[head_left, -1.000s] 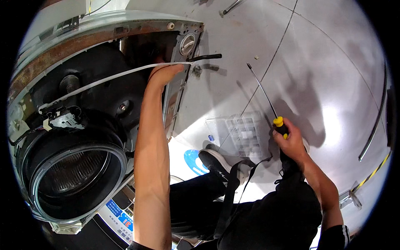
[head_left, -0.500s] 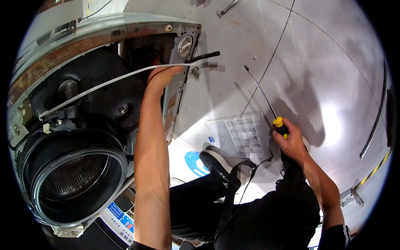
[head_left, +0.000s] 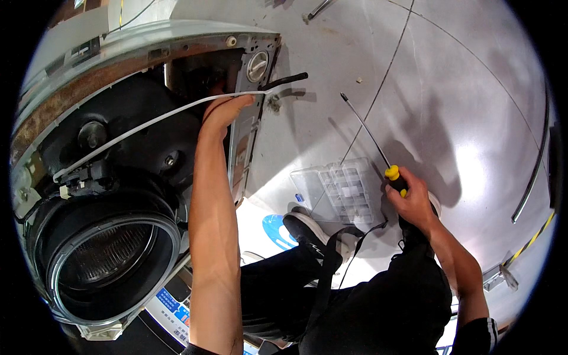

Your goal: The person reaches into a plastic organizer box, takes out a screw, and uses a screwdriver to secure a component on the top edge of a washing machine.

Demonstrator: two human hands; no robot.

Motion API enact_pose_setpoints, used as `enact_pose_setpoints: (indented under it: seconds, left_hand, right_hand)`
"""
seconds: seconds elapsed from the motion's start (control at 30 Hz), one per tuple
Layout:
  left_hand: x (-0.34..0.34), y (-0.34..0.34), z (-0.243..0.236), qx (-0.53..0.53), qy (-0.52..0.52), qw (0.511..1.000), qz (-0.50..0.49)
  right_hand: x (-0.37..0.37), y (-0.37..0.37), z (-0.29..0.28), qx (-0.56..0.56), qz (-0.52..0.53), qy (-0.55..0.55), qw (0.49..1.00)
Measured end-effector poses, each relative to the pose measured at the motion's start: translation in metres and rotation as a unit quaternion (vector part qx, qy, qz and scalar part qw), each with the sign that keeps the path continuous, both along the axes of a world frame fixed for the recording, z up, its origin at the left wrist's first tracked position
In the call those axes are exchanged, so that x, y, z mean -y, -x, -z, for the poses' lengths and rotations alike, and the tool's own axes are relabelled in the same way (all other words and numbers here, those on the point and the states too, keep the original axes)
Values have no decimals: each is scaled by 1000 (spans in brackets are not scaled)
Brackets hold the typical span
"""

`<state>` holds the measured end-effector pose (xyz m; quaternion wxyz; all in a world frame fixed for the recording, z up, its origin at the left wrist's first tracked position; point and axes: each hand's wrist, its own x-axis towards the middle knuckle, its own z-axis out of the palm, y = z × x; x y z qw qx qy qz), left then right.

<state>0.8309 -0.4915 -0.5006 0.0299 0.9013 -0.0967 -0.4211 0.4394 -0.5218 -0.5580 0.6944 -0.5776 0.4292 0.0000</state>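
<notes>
My right hand [head_left: 414,201] is closed round the black and yellow handle of a screwdriver [head_left: 368,131], held over the floor with its tip pointing away from me. My left hand [head_left: 226,111] reaches inside the opened front-loading washing machine [head_left: 106,177], beneath a thin white hose [head_left: 160,122]. Its thumb shows by the machine's metal edge, while the other fingers are hidden in the dark interior. Close to that hand are a round white drain filter cap [head_left: 257,66] and a short black hose [head_left: 286,80] sticking out over the floor.
An open clear compartment box [head_left: 349,192] lies on the floor near my shoe [head_left: 305,229]. The machine's round black door gasket [head_left: 109,266] faces up at the lower left. A dark strap [head_left: 331,266] hangs over my leg. Along the right edge runs a dark bar [head_left: 532,177].
The whole view has shifted slightly, so the machine sits a little further left. Both hands keep nearly the same pose, and the screwdriver stays in my right hand.
</notes>
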Motion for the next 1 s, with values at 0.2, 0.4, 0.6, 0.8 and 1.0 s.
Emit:
enact_pose_setpoints:
  seconds: [0.2,0.4,0.6,0.8,1.0]
  left_hand:
    - [-3,4,0,25,17,999,-14]
    - [2,5,-2,23,1,1000,12]
    - [-1,6,-4,33,-14,999,-11]
    - [-10,5,4,43,39,998,-39]
    - [-7,11,3,45,48,996,-65]
  right_hand:
    - [0,2,1,-6,-7,-9,1000]
    - [-3,5,7,10,6,-21,1000]
    - [0,4,6,4,-7,-26,1000]
    - [3,-7,5,22,6,-63,998]
    - [6,-13,3,33,-4,-98,995]
